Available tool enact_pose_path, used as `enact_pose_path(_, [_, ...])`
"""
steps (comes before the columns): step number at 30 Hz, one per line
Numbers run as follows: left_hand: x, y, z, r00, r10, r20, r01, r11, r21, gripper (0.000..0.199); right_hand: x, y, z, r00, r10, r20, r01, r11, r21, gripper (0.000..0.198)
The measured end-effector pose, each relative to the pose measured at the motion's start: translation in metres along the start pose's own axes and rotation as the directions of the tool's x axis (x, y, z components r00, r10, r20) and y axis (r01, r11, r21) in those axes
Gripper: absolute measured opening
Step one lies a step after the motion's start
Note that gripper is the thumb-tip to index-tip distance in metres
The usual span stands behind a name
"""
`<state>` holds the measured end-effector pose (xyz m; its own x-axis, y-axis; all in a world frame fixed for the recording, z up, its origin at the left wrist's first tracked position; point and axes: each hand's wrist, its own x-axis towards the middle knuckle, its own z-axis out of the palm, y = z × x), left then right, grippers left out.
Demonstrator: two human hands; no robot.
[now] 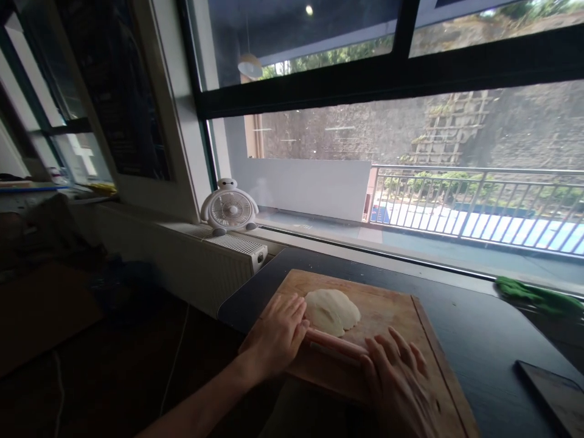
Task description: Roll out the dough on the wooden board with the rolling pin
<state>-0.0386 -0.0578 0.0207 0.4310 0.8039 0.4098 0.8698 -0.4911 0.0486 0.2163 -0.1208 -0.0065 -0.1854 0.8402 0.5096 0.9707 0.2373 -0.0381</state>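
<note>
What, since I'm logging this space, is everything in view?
windows: at least 2, dark-framed, ahead, left
table: 1, black, by windows
board: 1, light brown, on table
dough: 1, cream, on board
rolling pin: 1, brownish, dough's near edge
phone: 1, dark, table's right side
cloth: 1, green, far right
fan: 1, white, by windows
radiator: 1, white, below fan
lamp: 1, pale, seen in window
railing: 1, grey, outside
poster: 1, dark, at left
cables: 2, pale, lower left
clutter: uncounted, too dark, lower left
left grip: 1, bare, pin's left end
right grip: 1, bare, pin's right end
</note>
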Motion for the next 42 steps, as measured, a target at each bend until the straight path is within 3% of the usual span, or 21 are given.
enact_pose_path(4, [0.045, 0.0, 0.015, 0.998, -0.047, -0.042, 0.049, 0.997, 0.06, 0.041, 0.025, 0.008, -0.003, 0.999, 0.043, 0.02, -0.043, 0.999, -0.02, 0.031])
enact_pose_path(7, [0.092, -0.004, 0.023, 0.995, -0.095, 0.012, 0.094, 0.992, 0.081, 0.04, 0.065, 0.025, -0.005, 0.992, 0.011, 0.123, -0.004, 0.998, -0.056, 0.027])
enact_pose_path(10, [0.117, -0.007, 0.024, 0.994, -0.085, 0.068, 0.079, 0.993, 0.089, 0.029, 0.104, 0.042, -0.005, 0.974, -0.023, 0.226, 0.042, 0.996, -0.078, 0.027])
enact_pose_path(14, [0.097, -0.002, 0.02, 0.997, -0.057, 0.058, 0.053, 0.996, 0.074, 0.03, 0.111, 0.047, -0.002, 0.972, -0.016, 0.233, 0.031, 0.998, -0.062, 0.031])
enact_pose_path(18, [0.044, 0.018, 0.014, 0.997, -0.01, -0.075, 0.015, 0.998, 0.062, 0.039, 0.068, 0.04, 0.002, 0.98, 0.01, 0.201, -0.009, 1.0, -0.005, 0.041])
enact_pose_path(22, [0.007, 0.032, 0.01, 0.995, 0.026, -0.097, -0.023, 0.999, 0.03, 0.047, 0.035, 0.037, 0.004, 0.983, 0.026, 0.179, -0.033, 0.999, 0.038, 0.043])
enact_pose_path(26, [0.025, 0.023, 0.013, 0.993, 0.039, -0.113, -0.035, 0.999, 0.035, 0.045, 0.06, 0.036, 0.001, 0.986, 0.038, 0.16, -0.04, 0.999, 0.01, 0.04])
enact_pose_path(31, [0.103, -0.009, 0.02, 0.985, -0.118, -0.124, 0.126, 0.99, 0.059, 0.038, 0.135, 0.039, 0.009, 0.976, 0.097, 0.195, -0.101, 0.995, 0.01, 0.042])
enact_pose_path(34, [0.132, -0.02, 0.021, 0.977, -0.185, -0.108, 0.193, 0.979, 0.067, 0.039, 0.159, 0.044, 0.019, 0.97, 0.14, 0.2, -0.146, 0.989, 0.018, 0.05])
enact_pose_path(37, [0.124, -0.017, 0.02, 0.986, -0.134, -0.097, 0.14, 0.989, 0.056, 0.038, 0.147, 0.044, 0.022, 0.971, 0.119, 0.209, -0.129, 0.991, 0.038, 0.045])
enact_pose_path(42, [0.053, 0.005, 0.015, 0.993, -0.024, -0.114, 0.032, 0.997, 0.068, 0.035, 0.083, 0.03, 0.009, 0.982, 0.054, 0.179, -0.067, 0.995, 0.071, 0.04])
